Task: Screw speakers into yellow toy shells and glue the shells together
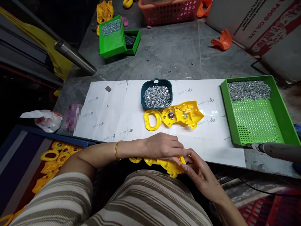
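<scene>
Low at the table's front edge, above my lap, is a yellow plastic toy shell (173,172), partly covered by my hands. My left hand (162,146) lies across its top, fingers bent over its right end. My right hand (198,172) pinches that same end between thumb and fingers. Just beyond them, a second yellow shell half (194,113) lies inner side up on the white sheet. It carries a round speaker-like part (171,115), thin wires and a small green piece. Touching its far side is a dark green dish (142,99) of small silvery screws.
A green tray (285,116) with screws stands at right, beside a grey screwdriver-like tool (279,152). Far left are stacked green trays (113,47); behind are an orange basket (162,14) and a carton (249,22). More yellow shells (50,166) fill a box at left.
</scene>
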{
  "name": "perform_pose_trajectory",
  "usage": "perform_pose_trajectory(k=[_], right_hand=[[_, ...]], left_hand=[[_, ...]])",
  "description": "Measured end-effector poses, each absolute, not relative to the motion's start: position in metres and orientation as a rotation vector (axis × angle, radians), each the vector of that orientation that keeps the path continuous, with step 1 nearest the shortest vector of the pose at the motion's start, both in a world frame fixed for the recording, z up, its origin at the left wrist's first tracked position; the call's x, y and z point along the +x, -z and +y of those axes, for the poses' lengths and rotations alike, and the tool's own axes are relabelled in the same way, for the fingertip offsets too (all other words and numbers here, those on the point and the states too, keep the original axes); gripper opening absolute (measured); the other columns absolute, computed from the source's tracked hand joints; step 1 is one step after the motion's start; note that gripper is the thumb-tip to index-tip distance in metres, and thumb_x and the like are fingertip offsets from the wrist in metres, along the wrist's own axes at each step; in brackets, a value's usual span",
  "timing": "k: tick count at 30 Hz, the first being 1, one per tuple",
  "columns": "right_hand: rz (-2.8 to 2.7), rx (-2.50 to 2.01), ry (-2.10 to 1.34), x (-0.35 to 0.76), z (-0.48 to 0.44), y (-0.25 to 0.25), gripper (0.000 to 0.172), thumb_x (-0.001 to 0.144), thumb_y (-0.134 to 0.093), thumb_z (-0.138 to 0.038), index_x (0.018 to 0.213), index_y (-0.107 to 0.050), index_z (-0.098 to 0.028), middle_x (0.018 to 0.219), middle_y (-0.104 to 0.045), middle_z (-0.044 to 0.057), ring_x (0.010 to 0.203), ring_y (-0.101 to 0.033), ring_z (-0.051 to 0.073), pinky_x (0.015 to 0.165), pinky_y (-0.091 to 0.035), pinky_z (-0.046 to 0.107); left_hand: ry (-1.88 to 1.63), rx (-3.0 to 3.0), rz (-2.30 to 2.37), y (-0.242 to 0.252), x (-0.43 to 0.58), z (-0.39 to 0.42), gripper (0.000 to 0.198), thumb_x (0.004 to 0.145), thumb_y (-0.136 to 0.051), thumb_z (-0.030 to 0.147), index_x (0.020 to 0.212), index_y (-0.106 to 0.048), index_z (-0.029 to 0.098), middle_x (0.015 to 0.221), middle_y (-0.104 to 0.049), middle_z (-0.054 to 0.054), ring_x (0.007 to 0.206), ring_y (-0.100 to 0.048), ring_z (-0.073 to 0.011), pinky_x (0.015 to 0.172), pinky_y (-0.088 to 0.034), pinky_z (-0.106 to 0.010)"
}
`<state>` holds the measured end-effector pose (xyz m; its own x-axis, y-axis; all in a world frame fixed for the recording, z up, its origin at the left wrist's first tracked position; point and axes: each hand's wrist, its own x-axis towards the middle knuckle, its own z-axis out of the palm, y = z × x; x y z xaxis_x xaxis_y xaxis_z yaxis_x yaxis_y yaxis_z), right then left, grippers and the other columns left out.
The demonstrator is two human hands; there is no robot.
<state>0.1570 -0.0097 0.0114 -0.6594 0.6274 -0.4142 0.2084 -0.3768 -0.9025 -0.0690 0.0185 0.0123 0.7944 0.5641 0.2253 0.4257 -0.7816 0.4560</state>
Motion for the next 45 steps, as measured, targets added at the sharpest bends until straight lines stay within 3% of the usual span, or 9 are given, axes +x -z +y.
perform_pose_trajectory(k=[6,10,14,17,23,28,33,36,45], right_hand=[[-1.605,-1.167,-2.077,0.164,0.011,-0.001,0.034,0.091,-0.054,-0.045,0.118,-0.051,-0.023,0.092,-0.065,0.005,0.087,-0.063,0.019,0.078,-0.056,0.032],[-1.864,-1.289,-1.888,0.171,0.030,-0.002,0.042,0.090,-0.055,-0.049,0.121,-0.054,-0.021,0.088,-0.067,0.006,0.076,-0.065,0.019,0.063,-0.057,0.030],[-2.131,-1.347,-1.194,0.165,0.066,-0.026,0.033,0.086,-0.062,-0.045,0.109,-0.065,-0.022,0.096,-0.068,0.007,0.069,-0.064,0.016,0.049,-0.047,0.026],[-2.233,-1.257,-0.605,0.137,0.097,-0.038,0.021,0.090,-0.058,-0.039,0.096,-0.069,-0.022,0.085,-0.067,0.005,0.066,-0.058,0.015,0.059,-0.044,0.030],[-2.638,-1.030,-0.099,0.068,0.133,-0.019,0.017,0.092,-0.054,-0.031,0.099,-0.065,-0.021,0.093,-0.069,0.008,0.089,-0.050,0.025,0.066,-0.032,0.035],[-2.701,-1.085,-0.098,0.052,0.137,-0.008,0.014,0.091,-0.050,-0.024,0.093,-0.064,-0.021,0.089,-0.071,0.008,0.091,-0.049,0.026,0.067,-0.027,0.036],[-2.480,-1.171,-0.471,0.076,0.143,-0.016,0.028,0.088,-0.050,-0.021,0.112,-0.065,-0.021,0.092,-0.072,0.006,0.090,-0.056,0.024,0.072,-0.038,0.035],[-2.269,-1.268,-0.622,0.105,0.147,-0.022,0.022,0.085,-0.053,-0.021,0.100,-0.070,-0.022,0.092,-0.072,0.005,0.082,-0.061,0.021,0.070,-0.043,0.034],[-2.437,-1.222,-0.332,0.102,0.141,-0.020,0.019,0.090,-0.056,-0.036,0.096,-0.071,-0.025,0.090,-0.067,0.006,0.090,-0.053,0.024,0.076,-0.036,0.038]], left_hand=[[-0.405,2.729,0.703,0.002,-0.055,0.044,0.042,0.099,-0.043,0.050,0.113,-0.068,0.020,0.086,-0.071,-0.006,0.077,-0.061,-0.0160,0.064,-0.047,-0.028],[-0.403,2.792,0.720,0.015,-0.051,0.060,0.044,0.098,-0.041,0.052,0.107,-0.069,0.019,0.089,-0.071,-0.007,0.087,-0.060,-0.0197,0.076,-0.049,-0.032],[-0.547,2.859,0.704,0.021,-0.058,0.063,0.042,0.097,-0.047,0.050,0.112,-0.067,0.016,0.112,-0.070,-0.009,0.095,-0.059,-0.0208,0.083,-0.049,-0.033],[-0.705,2.812,0.857,0.019,-0.068,0.054,0.049,0.091,-0.052,0.060,0.113,-0.067,0.018,0.118,-0.069,-0.010,0.100,-0.059,-0.0218,0.083,-0.049,-0.034],[-0.916,2.616,1.374,0.015,-0.102,0.030,0.038,0.087,-0.061,0.057,0.101,-0.071,0.023,0.109,-0.072,-0.006,0.102,-0.060,-0.0224,0.088,-0.049,-0.036],[-0.907,2.516,1.535,0.017,-0.120,0.026,0.031,0.087,-0.062,0.054,0.095,-0.072,0.026,0.112,-0.071,-0.005,0.106,-0.058,-0.0231,0.092,-0.048,-0.039],[-0.990,2.488,1.563,0.011,-0.110,0.038,0.016,0.091,-0.061,0.034,0.096,-0.072,0.023,0.113,-0.070,-0.006,0.109,-0.055,-0.0224,0.092,-0.048,-0.038],[-1.034,2.428,1.672,0.005,-0.096,0.055,0.016,0.093,-0.058,0.027,0.097,-0.072,0.022,0.117,-0.068,-0.006,0.115,-0.052,-0.0234,0.096,-0.045,-0.041],[-0.956,2.183,2.119,-0.005,-0.096,0.085,0.015,0.089,-0.060,0.032,0.097,-0.072,0.028,0.133,-0.059,-0.004,0.133,-0.041,-0.0302,0.110,-0.029,-0.052]])
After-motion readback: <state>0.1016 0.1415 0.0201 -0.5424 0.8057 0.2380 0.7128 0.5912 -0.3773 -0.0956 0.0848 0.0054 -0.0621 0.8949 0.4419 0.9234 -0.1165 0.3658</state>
